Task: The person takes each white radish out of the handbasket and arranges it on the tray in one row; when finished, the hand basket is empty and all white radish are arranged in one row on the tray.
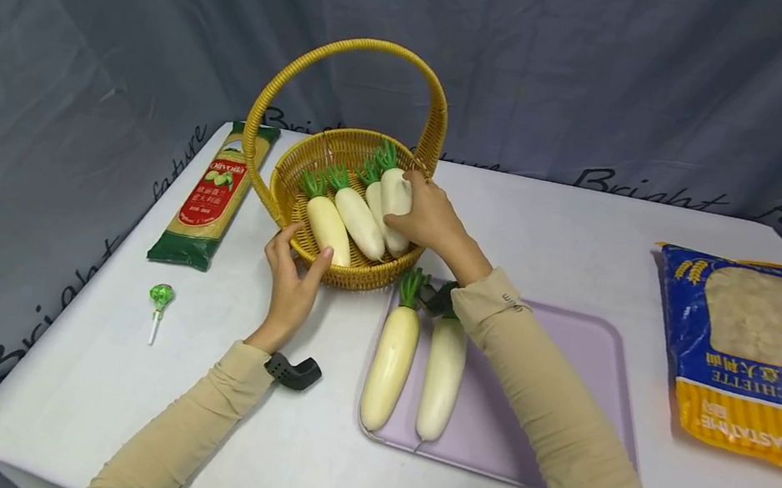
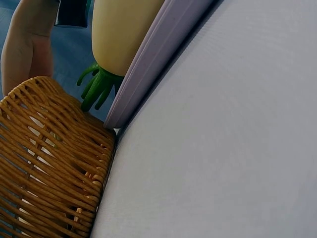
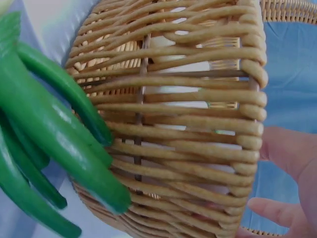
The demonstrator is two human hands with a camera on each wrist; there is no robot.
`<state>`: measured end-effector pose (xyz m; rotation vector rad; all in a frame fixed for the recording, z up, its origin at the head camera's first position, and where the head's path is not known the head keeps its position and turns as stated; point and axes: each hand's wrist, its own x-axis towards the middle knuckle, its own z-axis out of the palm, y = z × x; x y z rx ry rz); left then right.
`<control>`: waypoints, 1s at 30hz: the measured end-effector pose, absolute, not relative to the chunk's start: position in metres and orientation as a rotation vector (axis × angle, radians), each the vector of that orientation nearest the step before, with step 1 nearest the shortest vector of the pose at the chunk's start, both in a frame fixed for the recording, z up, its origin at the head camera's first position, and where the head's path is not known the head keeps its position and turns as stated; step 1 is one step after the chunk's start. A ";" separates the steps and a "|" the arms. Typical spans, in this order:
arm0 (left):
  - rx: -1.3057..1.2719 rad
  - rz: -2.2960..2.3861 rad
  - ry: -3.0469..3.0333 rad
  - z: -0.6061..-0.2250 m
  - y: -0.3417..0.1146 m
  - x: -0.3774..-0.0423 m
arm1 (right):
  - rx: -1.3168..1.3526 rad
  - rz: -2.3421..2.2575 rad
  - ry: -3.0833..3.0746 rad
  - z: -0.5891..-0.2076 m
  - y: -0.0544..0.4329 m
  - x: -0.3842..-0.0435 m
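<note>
A yellow wicker basket (image 1: 370,279) with a tall hoop handle holds several white radishes (image 1: 360,222) with green tops. My left hand (image 1: 289,288) grips the basket's near-left rim, thumb and fingers spread along it. Reaching over the right side, my right hand (image 1: 436,219) holds the rightmost white radish (image 1: 395,192) inside the basket, its thumb and fingers on the upper part. In the right wrist view, the fingers (image 3: 282,210) of that hand show beyond the wicker wall. Two more radishes (image 1: 391,366) lie side by side on a lilac tray (image 1: 591,350).
Left of the basket lies a green-ended pasta packet (image 1: 212,196), with a green lollipop (image 1: 159,302) nearer the front. A blue and yellow bag of orecchiette (image 1: 761,358) sits at the right. Grey curtain (image 1: 576,69) hangs behind the white table (image 1: 297,466).
</note>
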<state>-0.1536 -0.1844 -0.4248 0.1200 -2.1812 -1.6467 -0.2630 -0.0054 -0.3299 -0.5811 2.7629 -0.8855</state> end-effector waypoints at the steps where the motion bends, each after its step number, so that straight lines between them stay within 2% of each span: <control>1: 0.119 -1.648 -2.183 -0.425 -0.184 -0.154 | -0.580 -0.879 2.762 -0.330 -0.005 -0.263; 24: 0.119 -1.641 -2.197 -0.423 -0.184 -0.154 | -0.598 -0.802 2.756 -0.326 -0.003 -0.269; 30: 0.119 -1.639 -2.194 -0.424 -0.184 -0.153 | -0.597 -0.964 2.610 -0.329 -0.001 -0.271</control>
